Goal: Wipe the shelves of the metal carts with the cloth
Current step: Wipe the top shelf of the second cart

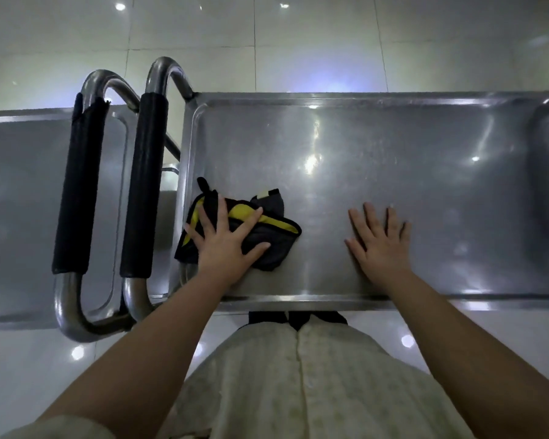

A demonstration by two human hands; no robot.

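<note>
A dark grey cloth (273,239) with yellow trim lies crumpled at the near left corner of the top shelf (393,160) of a steel cart. My left hand (225,245) presses flat on the cloth with fingers spread. To its right, my right hand (381,245) rests flat on the bare shelf, fingers straight, near the front rim.
A second steel cart (16,191) stands to the left, its shelf lower in view. Two tubular handles with black grips (76,188) (145,185) stand between the carts. Glossy white floor tiles (267,33) surround everything. The shelf's right end curves up at the frame edge.
</note>
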